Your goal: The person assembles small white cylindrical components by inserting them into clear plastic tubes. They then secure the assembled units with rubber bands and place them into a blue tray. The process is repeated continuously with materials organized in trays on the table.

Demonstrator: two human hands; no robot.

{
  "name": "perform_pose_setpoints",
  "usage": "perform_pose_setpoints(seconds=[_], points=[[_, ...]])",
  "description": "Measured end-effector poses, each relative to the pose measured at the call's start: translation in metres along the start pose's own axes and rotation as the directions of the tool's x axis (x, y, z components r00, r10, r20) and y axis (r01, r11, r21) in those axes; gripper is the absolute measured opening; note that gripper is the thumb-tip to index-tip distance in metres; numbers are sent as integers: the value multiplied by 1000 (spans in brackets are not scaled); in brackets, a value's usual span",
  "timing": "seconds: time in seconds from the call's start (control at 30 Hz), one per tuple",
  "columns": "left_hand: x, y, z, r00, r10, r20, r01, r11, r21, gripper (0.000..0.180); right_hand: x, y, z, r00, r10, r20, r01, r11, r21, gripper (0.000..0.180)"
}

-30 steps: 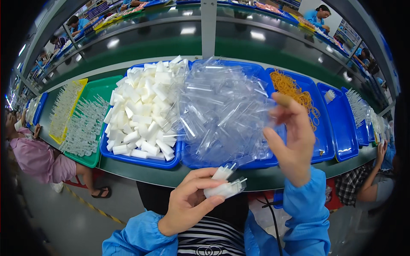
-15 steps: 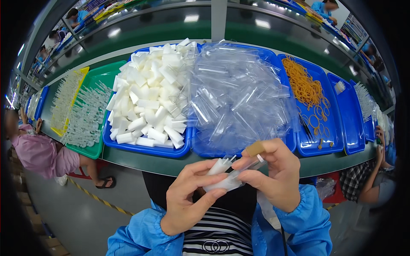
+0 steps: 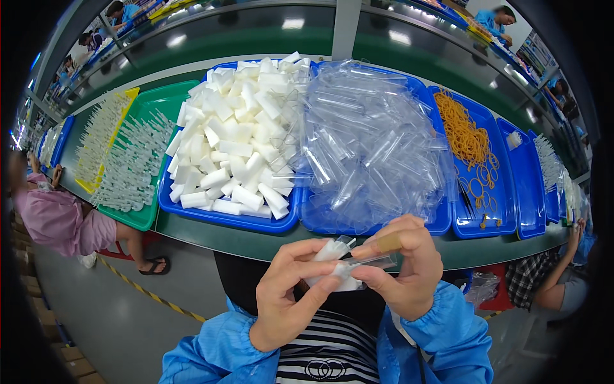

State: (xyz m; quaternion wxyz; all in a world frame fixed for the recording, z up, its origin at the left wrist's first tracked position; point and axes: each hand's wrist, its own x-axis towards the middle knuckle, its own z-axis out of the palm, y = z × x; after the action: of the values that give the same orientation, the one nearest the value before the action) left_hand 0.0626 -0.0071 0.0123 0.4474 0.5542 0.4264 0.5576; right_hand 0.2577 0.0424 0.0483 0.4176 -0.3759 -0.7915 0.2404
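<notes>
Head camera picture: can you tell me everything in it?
Table: one, green, across middle
Blue trays: several, blue, on table
Green tray: one, green, left
Yellow tray: one, yellow, further left
White pieces: many, white, left of centre; some held
Clear sleeves: many, colourless, centre; at least one held
Rubber bands: many, orange, right of centre
Thin sticks: many, whitish, left trays
Co-workers: several, blue, pink or checked clothes, edges
Striped shirt: one, black and white, bottom
Jacket arms: two, blue, bottom
Left hand: one, bare, lower centre
Right hand: one, bare, beside it
</notes>
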Motion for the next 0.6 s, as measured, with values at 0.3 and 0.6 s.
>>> perform_pose_setpoints(seconds=[0.3, 0.6], points=[[4, 4, 3, 989, 141, -45, -134, 983, 127, 21, -12, -10, 18, 933, 316, -175, -233, 896, 377, 32], [3, 6, 0, 992, -121, -41, 120, 992, -28, 20, 1, -8, 6, 840, 536, 87, -471, 639, 609, 32]])
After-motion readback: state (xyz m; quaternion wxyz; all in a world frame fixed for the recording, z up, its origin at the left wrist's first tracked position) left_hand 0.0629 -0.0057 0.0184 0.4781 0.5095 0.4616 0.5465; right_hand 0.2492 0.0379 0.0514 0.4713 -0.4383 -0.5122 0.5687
